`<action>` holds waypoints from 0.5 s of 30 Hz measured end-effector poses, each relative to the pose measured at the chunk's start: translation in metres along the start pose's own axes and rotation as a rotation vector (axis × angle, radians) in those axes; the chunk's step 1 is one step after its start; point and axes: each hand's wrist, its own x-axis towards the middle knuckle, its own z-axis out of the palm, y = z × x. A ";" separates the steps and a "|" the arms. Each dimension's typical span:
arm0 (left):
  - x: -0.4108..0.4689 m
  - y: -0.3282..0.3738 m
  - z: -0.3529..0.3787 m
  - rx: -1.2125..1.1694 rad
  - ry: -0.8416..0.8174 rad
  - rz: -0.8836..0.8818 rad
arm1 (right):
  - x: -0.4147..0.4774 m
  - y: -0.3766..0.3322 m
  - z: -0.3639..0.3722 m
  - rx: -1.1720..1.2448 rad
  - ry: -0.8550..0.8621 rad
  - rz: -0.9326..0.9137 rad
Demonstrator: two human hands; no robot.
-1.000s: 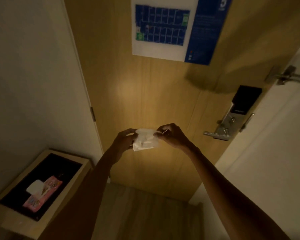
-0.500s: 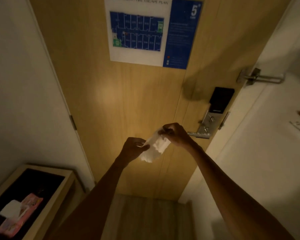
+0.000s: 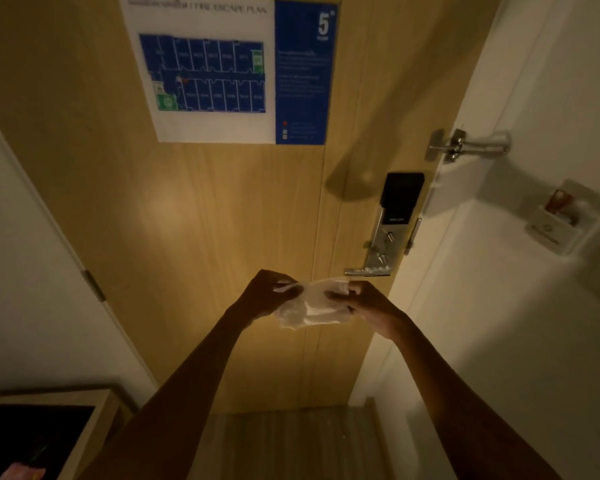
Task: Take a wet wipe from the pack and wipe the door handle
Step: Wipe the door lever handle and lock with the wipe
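- Before a wooden hotel-room door [image 3: 222, 220], a person holds a white wet wipe [image 3: 312, 306] stretched between both bare hands at about chest height.
- Left hand [image 3: 267, 294] is pinched closed on the wipe's left corner; right hand [image 3: 364, 303] is closed on its right edge, so the sheet's long axis runs roughly left to right, sagging and crumpled below the fingers.
- Half a second ago the wipe hung slanted, the right hand higher than the left; now both hands sit nearly level and the sheet is pulled wider, which suggests it is being unfolded for use.
- Hands and wipe now appear just below and left of the door handle [image 3: 366, 270], closer to it than a second earlier, when they were well apart from it. Wiping looks imminent but has not begun; the wipe does not touch the metal.
- Handle's lever lies horizontal, its free end pointing left from the silver lock plate [image 3: 387, 237] under a black card reader [image 3: 402, 192].
- At lower left the pink wipe pack [image 3: 23, 472] sits at the frame's edge on the bench [image 3: 94, 424], mostly cut off.
- A fire escape plan [image 3: 229, 71] hangs on the door above.
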 end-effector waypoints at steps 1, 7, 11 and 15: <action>0.004 0.002 0.003 -0.010 -0.021 0.003 | -0.002 0.004 -0.005 0.031 0.025 -0.006; 0.037 0.015 0.035 -0.083 -0.107 -0.043 | -0.006 0.024 -0.044 0.140 -0.015 0.038; 0.059 0.028 0.065 -0.085 -0.092 -0.053 | -0.006 0.035 -0.074 0.009 0.020 0.067; 0.076 0.037 0.093 -0.083 -0.085 -0.072 | -0.004 0.045 -0.112 0.019 0.074 0.040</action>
